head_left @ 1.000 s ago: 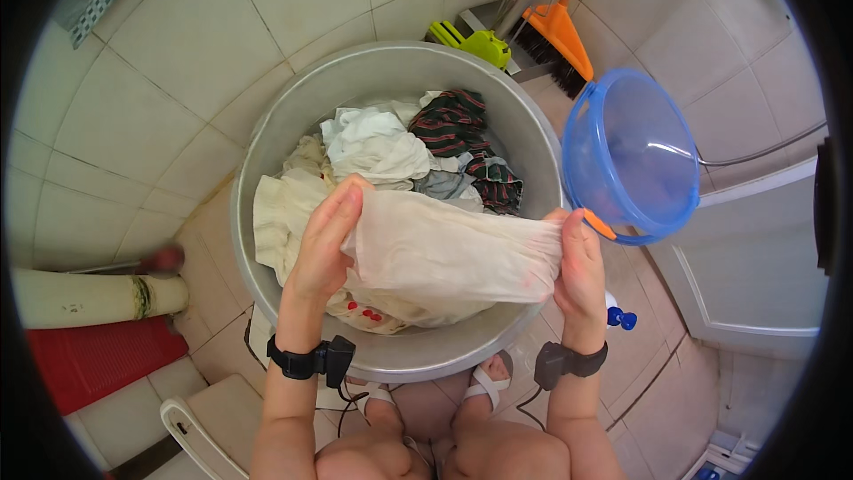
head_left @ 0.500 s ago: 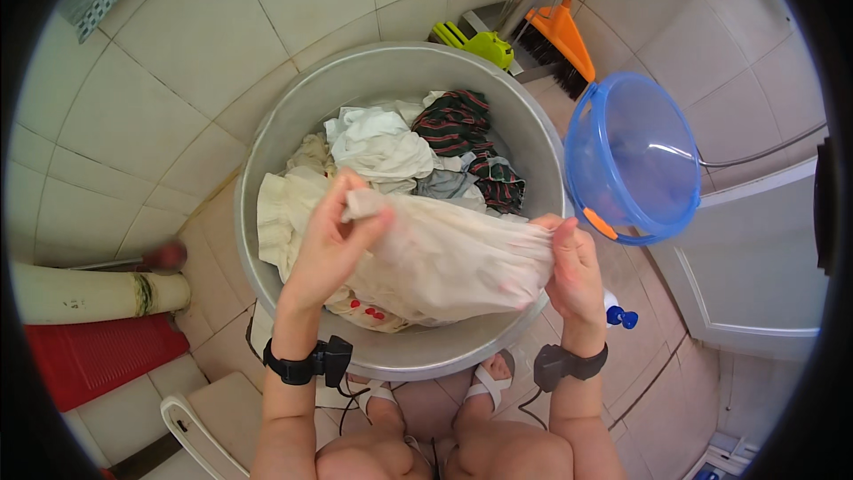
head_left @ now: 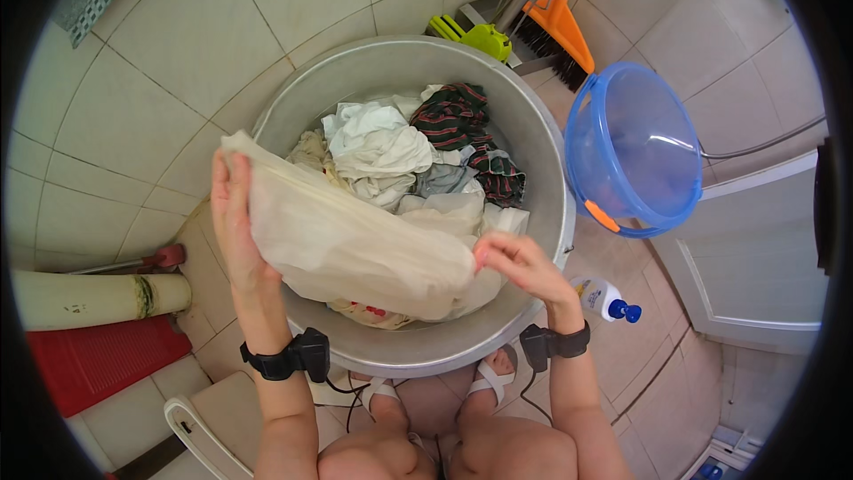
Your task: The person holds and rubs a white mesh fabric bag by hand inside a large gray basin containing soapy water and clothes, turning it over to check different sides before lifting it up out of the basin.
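Observation:
A thin cream cloth [head_left: 355, 240] is stretched slantwise over a wide metal tub [head_left: 355, 62]. My left hand [head_left: 238, 222] grips its raised end beyond the tub's left rim, fingers partly hidden behind the fabric. At the lower right end, my right hand [head_left: 524, 267] pinches the cloth's edge between thumb and fingers. Beneath and behind it lie crumpled white garments [head_left: 382, 147], a dark cloth with red stripes [head_left: 449, 120] and a grey piece [head_left: 444, 180]. Part of a fabric with red spots [head_left: 369, 313] shows under the cloth's near edge.
Right of the tub stand a blue bucket [head_left: 600, 138] and a white pump bottle [head_left: 597, 298]. An orange broom [head_left: 562, 27] leans at the back. On the left are a pale pipe [head_left: 89, 293], a red ridged plastic piece [head_left: 107, 351] and a white stool [head_left: 213, 409].
My left hand has moved left and slightly up with its end of the cloth. My right hand has shifted left and down, uncovering the pump bottle and more white laundry.

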The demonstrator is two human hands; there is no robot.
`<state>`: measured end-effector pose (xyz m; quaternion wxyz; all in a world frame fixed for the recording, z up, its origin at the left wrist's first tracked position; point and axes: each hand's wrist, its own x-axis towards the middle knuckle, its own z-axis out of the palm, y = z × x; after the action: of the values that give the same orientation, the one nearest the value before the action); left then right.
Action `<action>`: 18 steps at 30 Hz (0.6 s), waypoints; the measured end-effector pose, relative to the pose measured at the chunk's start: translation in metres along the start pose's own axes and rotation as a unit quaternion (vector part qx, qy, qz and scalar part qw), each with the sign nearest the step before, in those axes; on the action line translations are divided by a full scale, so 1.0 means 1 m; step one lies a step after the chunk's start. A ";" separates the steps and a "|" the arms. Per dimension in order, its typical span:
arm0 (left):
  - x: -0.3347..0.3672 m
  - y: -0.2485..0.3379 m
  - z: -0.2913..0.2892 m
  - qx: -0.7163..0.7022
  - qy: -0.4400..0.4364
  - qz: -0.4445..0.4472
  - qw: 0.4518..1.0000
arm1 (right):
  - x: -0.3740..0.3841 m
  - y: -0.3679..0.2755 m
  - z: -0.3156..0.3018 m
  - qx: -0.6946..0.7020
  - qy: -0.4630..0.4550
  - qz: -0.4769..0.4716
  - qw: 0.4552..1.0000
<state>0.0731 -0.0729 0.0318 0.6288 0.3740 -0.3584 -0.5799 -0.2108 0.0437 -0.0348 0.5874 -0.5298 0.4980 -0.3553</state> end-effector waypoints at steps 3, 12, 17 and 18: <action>0.006 0.011 -0.021 -0.027 0.006 0.016 0.999 | 0.005 -0.002 -0.012 0.168 0.089 -0.086 0.978; 0.011 0.014 0.034 -0.033 -0.032 0.001 0.999 | 0.031 -0.003 0.035 -0.058 0.007 -0.037 0.998; 0.038 0.022 0.060 0.043 -0.184 -0.030 0.982 | 0.064 0.013 0.027 -0.078 0.021 -0.032 0.996; 0.043 0.025 0.061 0.061 -0.199 -0.044 0.977 | 0.066 0.013 0.025 -0.001 0.023 0.004 1.000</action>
<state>0.0335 -0.1175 0.0825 0.4949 0.3040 -0.4944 -0.6467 -0.1712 -0.0093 -0.0630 0.5764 -0.5203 0.5138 -0.3648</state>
